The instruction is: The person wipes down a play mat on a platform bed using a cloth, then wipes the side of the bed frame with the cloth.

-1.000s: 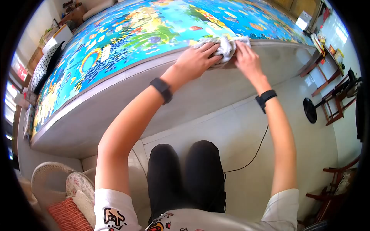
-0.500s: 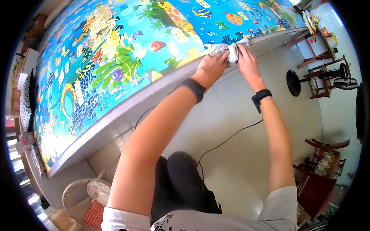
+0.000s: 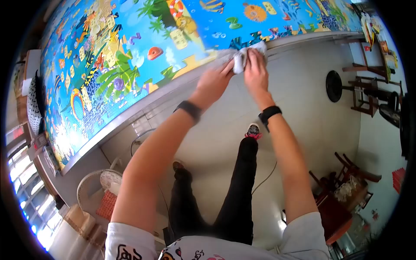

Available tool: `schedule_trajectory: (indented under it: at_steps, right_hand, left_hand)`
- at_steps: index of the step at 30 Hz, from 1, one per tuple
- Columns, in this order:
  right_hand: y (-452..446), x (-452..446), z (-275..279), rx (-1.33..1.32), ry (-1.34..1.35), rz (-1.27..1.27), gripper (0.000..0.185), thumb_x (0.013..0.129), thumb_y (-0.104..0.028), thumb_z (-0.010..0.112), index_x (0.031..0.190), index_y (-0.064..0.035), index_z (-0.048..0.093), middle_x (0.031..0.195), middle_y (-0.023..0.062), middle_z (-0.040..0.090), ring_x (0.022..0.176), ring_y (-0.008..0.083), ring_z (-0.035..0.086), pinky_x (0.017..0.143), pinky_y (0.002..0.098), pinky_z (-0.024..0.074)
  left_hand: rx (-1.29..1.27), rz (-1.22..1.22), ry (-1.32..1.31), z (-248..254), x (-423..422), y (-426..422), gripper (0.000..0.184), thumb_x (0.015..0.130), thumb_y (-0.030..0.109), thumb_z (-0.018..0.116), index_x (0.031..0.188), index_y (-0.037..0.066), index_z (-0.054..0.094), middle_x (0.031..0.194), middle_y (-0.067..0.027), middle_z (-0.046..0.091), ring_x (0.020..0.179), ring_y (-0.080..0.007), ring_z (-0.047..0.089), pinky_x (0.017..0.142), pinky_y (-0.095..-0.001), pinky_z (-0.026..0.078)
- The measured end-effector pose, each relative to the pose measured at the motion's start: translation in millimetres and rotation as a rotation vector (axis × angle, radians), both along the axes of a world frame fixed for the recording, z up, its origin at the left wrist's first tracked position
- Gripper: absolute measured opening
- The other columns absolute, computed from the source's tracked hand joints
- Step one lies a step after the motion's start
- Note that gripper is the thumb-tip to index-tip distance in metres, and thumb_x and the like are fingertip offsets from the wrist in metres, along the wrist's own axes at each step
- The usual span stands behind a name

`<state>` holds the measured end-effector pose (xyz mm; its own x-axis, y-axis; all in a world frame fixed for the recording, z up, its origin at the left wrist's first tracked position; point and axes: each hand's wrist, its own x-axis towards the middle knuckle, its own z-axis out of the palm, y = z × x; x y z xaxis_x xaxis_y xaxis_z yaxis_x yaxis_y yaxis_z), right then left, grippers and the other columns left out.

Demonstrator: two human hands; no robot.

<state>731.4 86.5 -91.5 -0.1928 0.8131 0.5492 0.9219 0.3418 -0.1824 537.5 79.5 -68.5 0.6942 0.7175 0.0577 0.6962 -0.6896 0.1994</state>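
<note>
A light grey-white cloth lies bunched at the front edge of a raised platform. My left hand is closed on the cloth's left part, its fingers pressed to the edge. My right hand grips the right part, fingers folded over it. Some of the cloth is hidden beneath both hands. Under and behind it, a bright puzzle foam mat with sea animals and palm trees covers the platform. Each wrist wears a black band.
A black cable runs over the tiled floor near my feet. A pedestal fan and wooden furniture stand at the right. A wicker chair with a red cushion is at the lower left.
The view has shifted, and both hands with the cloth appear further left in it. My legs are now apart, with one foot forward. Both hands still hold the cloth.
</note>
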Motion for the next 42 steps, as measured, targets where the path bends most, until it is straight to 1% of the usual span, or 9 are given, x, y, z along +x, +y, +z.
schedule_trajectory:
  at_steps: [4,12,19,21,24,28,36,37,42]
  right_hand:
    - [1,15,-4,-0.082,0.196,0.099,0.036,0.093,-0.007,0.060,0.125,0.0073,0.062,0.132,0.0171,0.060,0.130,0.0351,0.056,0.109,0.0424,0.0499]
    - [26,104,25,-0.152,-0.175,0.331,0.044,0.085,-0.013,0.063,0.126,0.0051,0.064,0.133,0.0176,0.060,0.131,0.0330,0.055,0.112,0.0447,0.0454]
    - [71,195,18,-0.046,-0.141,0.213,0.038,0.080,-0.001,0.068,0.118,0.0052,0.066,0.127,0.0166,0.061,0.122,0.0347,0.060,0.105,0.0463,0.0500]
    - [65,183,14,-0.024,-0.141,0.265,0.042,0.077,-0.001,0.072,0.118,0.0048,0.066,0.127,0.0154,0.062,0.122,0.0350,0.060,0.103,0.0472,0.0498]
    - [64,168,8,0.051,-0.183,0.370,0.044,0.076,-0.005,0.076,0.118,0.0011,0.068,0.129,0.0140,0.063,0.123,0.0342,0.060,0.101,0.0470,0.0488]
    - [49,107,-9,0.115,-0.190,0.529,0.044,0.077,-0.013,0.081,0.119,-0.0048,0.070,0.131,0.0101,0.064,0.125,0.0292,0.059,0.103,0.0445,0.0448]
    - [36,-16,-33,0.261,-0.058,0.629,0.052,0.077,-0.011,0.082,0.126,-0.0161,0.065,0.129,0.0044,0.062,0.119,0.0268,0.057,0.100,0.0396,0.0409]
    - [33,-24,-36,0.281,-0.037,0.662,0.051,0.078,-0.011,0.082,0.126,-0.0163,0.065,0.129,0.0044,0.063,0.119,0.0267,0.057,0.101,0.0391,0.0405]
    - [34,-61,-51,0.408,-0.061,0.735,0.045,0.087,-0.011,0.074,0.129,-0.0198,0.063,0.136,0.0042,0.062,0.126,0.0246,0.060,0.108,0.0375,0.0368]
  left_hand:
    - [-0.126,0.077,0.123,4,7,-3,0.061,0.077,0.005,0.065,0.137,0.007,0.060,0.156,-0.0124,0.042,0.143,-0.0253,0.044,0.087,-0.0417,0.056]
    - [-0.091,0.206,-0.056,-8,74,-6,0.047,0.074,0.004,0.062,0.121,0.005,0.068,0.148,-0.0174,0.050,0.140,-0.0331,0.049,0.085,-0.0474,0.059]
    - [0.139,0.179,-0.220,-5,185,46,0.040,0.086,0.011,0.060,0.125,0.004,0.066,0.155,-0.0112,0.046,0.140,-0.0262,0.048,0.095,-0.0430,0.053]
    - [0.226,0.160,-0.125,-14,165,35,0.041,0.090,0.017,0.060,0.130,0.008,0.064,0.157,-0.0085,0.045,0.139,-0.0223,0.048,0.101,-0.0362,0.049]
    - [0.260,0.179,-0.186,-21,107,17,0.040,0.085,0.013,0.065,0.125,0.016,0.065,0.160,-0.0033,0.043,0.133,-0.0170,0.052,0.080,-0.0317,0.057]
    - [0.337,0.176,-0.145,-24,19,-12,0.038,0.084,0.011,0.065,0.120,0.024,0.065,0.161,0.0011,0.042,0.131,-0.0129,0.054,0.073,-0.0271,0.057]
    - [0.560,0.335,0.069,-38,-102,-75,0.034,0.072,0.014,0.071,0.102,0.028,0.062,0.140,-0.0052,0.059,0.120,-0.0236,0.062,0.092,-0.0369,0.053]
    - [0.589,0.422,-0.017,-43,-107,-79,0.031,0.077,0.011,0.070,0.098,0.028,0.055,0.139,0.0017,0.060,0.115,-0.0173,0.064,0.064,-0.0257,0.056]
    - [0.802,0.559,0.010,-90,-129,-93,0.043,0.069,0.019,0.072,0.102,0.038,0.055,0.141,0.0008,0.059,0.110,-0.0183,0.060,0.078,-0.0325,0.052]
